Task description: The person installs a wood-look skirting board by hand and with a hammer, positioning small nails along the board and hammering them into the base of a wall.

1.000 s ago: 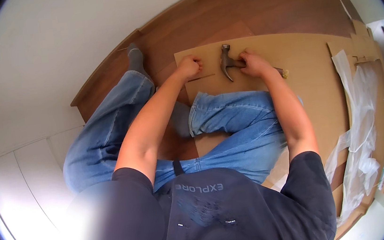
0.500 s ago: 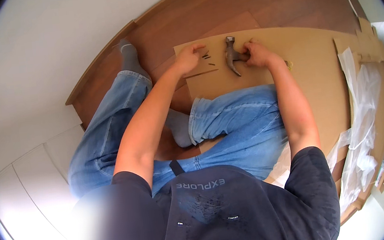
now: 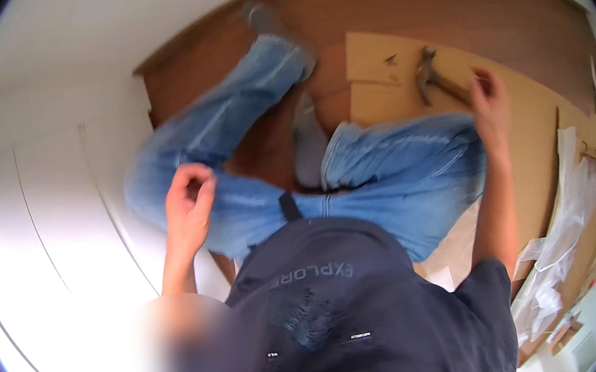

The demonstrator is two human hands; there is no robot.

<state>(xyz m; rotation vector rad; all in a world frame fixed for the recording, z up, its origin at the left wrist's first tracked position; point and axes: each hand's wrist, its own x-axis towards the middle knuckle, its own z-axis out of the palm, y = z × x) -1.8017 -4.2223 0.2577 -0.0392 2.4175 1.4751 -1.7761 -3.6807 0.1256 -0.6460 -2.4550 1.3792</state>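
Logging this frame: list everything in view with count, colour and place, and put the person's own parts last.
Cardboard sheet: one, tan, on the floor
Claw hammer: one, dark, on the sheet
Small thin pieces: too blurred to count, dark, left of the hammer
Plastic film: cannot count, translucent white, at right
Cardboard scraps: several, tan, far right
Floor: one, brown, below everything
Wall: white, upper left
Jeans: one pair, blue, on the legs
Socks: two, grey, on the feet
T-shirt: one, black, on the torso
Left hand: one, bare, over the left thigh
Right hand: one, bare, by the hammer's handle end; contact unclear
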